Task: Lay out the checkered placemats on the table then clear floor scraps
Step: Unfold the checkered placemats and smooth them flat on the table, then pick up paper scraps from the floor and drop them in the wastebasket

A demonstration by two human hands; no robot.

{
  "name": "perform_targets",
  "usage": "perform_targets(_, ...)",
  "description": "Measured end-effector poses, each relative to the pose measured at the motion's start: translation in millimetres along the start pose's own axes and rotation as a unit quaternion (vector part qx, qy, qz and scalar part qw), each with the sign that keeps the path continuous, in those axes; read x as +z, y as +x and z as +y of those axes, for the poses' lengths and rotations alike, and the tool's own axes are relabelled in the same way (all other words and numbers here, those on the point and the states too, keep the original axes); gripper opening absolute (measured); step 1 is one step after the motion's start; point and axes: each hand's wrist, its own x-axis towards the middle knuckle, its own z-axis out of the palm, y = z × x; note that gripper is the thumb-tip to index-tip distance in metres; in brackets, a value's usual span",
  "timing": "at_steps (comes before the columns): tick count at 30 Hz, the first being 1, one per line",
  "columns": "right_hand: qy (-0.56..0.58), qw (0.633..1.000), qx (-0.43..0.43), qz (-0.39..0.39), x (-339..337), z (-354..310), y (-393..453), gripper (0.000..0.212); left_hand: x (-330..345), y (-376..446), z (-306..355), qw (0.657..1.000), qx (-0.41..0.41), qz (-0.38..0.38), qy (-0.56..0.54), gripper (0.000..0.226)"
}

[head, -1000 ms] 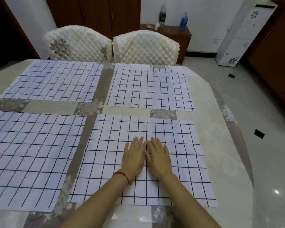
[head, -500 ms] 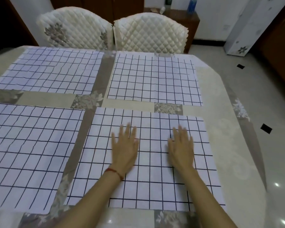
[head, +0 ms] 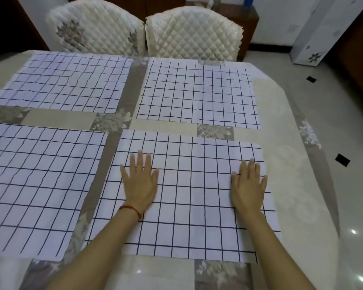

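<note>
Several white placemats with a dark grid lie flat on the table (head: pixel 289 130). The near right placemat (head: pixel 193 197) has both my hands pressed flat on it. My left hand (head: pixel 139 181), with a red string at the wrist, lies near its left side, fingers straight. Close to the mat's right edge rests my right hand (head: pixel 248 185), also flat. The near left placemat (head: pixel 36 185), far left placemat (head: pixel 67 82) and far right placemat (head: pixel 197 93) lie untouched. Two small dark scraps (head: pixel 342 160) (head: pixel 311 79) sit on the floor to the right.
Two quilted cream chairs (head: pixel 193 34) stand at the table's far side. A white cabinet (head: pixel 323 30) and a brown side table (head: pixel 247 19) with bottles stand behind. Glossy pale floor (head: pixel 348 122) runs along the table's right edge.
My hands, together at the middle of the near right placemat a second ago, have slid apart across it, the left going left and the right going right to the mat's edge.
</note>
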Motion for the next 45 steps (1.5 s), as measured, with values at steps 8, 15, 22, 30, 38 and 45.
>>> perform_targets(8,-0.021,0.987,-0.143,-0.069,27.8,-44.4,-54.4,0.056,19.4,-60.2,60.6,0.99,0.099,-0.099,0.003,0.061)
perform_targets(15,0.003,0.996,-0.068,-0.05,7.8,20.0,-51.8,0.074,16.7,-61.0,-6.3,0.999,0.038,-0.014,-0.005,0.073)
perform_targets(22,0.124,0.986,-0.074,-0.088,-26.6,26.9,-56.6,0.05,-7.7,-77.9,1.2,0.998,-0.006,-0.036,-0.057,0.058)
perform_targets(30,0.215,0.976,-0.024,-0.032,-94.7,66.5,-129.3,0.046,-45.8,-126.9,63.8,0.973,0.119,-0.082,-0.179,0.046)
perform_targets(38,0.246,0.954,0.139,0.098,-140.4,130.0,-243.8,0.043,-68.5,-191.9,149.0,0.927,0.277,-0.142,-0.211,0.043)
perform_targets(45,0.283,0.901,0.282,0.167,-148.4,192.8,-375.8,0.038,-75.9,-280.0,224.3,0.86,0.418,-0.214,-0.199,0.036)
